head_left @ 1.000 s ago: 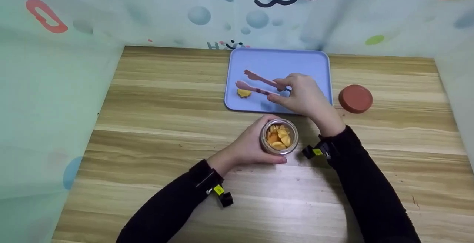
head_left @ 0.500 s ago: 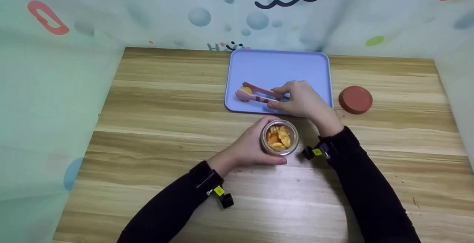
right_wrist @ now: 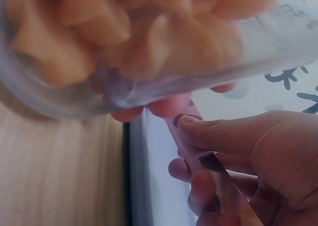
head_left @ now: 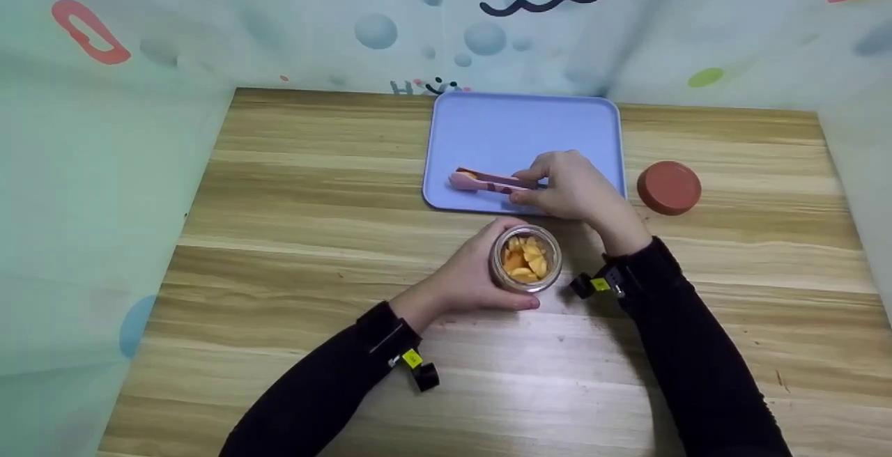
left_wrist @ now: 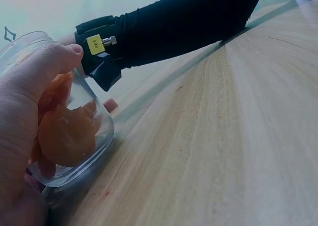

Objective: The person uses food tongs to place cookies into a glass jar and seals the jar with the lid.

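Observation:
My left hand grips an open glass jar that holds several yellow-orange scalloped pieces. In the left wrist view, its thumb lies across the side of the jar. Above the lavender-blue tray, my right hand pinches a pair of pink tongs. The tips of the tongs are closed around one yellow piece, which is mostly hidden between them. In the right wrist view the tongs lie between thumb and fingers, partly behind the jar.
A round reddish-brown lid lies on the wooden table, right of the tray. A printed cloth backdrop rises behind the table and along its sides.
The right hand has lowered the tongs and squeezed their spread arms together around the yellow piece on the tray. The left hand and jar have stayed in place.

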`<state>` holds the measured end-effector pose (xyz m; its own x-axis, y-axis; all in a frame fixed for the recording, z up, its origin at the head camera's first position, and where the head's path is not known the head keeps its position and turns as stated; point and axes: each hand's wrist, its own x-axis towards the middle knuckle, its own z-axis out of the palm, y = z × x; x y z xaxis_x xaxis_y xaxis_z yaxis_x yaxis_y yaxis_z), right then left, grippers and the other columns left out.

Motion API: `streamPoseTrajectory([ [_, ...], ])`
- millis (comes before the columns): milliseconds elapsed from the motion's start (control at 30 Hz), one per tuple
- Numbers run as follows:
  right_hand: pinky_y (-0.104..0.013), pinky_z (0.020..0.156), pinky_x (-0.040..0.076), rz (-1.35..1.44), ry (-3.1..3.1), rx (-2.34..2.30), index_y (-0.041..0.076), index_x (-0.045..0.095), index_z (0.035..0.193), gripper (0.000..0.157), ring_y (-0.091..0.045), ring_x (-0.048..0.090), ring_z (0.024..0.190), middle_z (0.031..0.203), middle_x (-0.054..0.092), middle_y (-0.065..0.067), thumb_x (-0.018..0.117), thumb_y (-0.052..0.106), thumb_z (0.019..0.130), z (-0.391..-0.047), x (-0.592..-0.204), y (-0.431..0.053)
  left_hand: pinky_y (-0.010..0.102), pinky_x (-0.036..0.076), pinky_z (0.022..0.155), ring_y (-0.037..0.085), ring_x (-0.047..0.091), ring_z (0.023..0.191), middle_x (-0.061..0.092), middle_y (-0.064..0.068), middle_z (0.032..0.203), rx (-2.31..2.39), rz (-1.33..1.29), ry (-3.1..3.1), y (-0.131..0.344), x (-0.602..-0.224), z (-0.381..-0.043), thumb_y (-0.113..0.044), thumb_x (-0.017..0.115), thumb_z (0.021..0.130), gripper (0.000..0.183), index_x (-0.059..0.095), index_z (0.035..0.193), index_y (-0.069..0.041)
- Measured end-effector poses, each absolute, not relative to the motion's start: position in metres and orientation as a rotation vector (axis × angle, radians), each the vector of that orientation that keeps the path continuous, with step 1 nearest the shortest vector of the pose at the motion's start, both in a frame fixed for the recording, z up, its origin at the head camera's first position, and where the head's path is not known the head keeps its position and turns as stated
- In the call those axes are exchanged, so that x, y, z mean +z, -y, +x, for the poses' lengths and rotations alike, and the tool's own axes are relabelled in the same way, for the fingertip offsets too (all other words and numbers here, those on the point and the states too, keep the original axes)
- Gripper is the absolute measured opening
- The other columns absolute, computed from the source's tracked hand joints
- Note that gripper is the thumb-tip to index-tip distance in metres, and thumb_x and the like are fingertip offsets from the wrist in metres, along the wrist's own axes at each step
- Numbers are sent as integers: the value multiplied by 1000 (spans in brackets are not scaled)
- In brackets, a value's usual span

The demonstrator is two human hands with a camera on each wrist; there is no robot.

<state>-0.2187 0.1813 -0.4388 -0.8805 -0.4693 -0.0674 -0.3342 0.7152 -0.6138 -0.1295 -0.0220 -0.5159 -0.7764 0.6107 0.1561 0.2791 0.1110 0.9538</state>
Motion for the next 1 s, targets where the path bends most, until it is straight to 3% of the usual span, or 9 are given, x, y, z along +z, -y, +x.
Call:
streamPoseTrajectory([
  [600,-46,88,52,-647,-2723,-881,9,79,111,32,-29,68,98,103,75,-10,82,29,86,-216,-431,-186,31,39,113,8,53,125,53,-11,136,1717,890,-2129,22,-514,-128,-48,95,63,97,41,141,-30],
  [833,-41,76,47,-649,-2740,-938,8,79,111,29,-25,66,91,99,75,-8,80,27,88,-213,-421,-191,31,41,112,9,54,125,54,-10,135,1736,908,-2113,21,-515,-129,-47,95,64,96,41,141,-28],
  [1000,-33,65,44,-730,-2778,-983,8,78,112,28,-20,61,75,93,73,-6,76,27,92,-207,-402,-200,31,41,113,10,54,125,54,-9,135,1748,909,-2091,21,-516,-130,-45,95,64,97,41,142,-27],
])
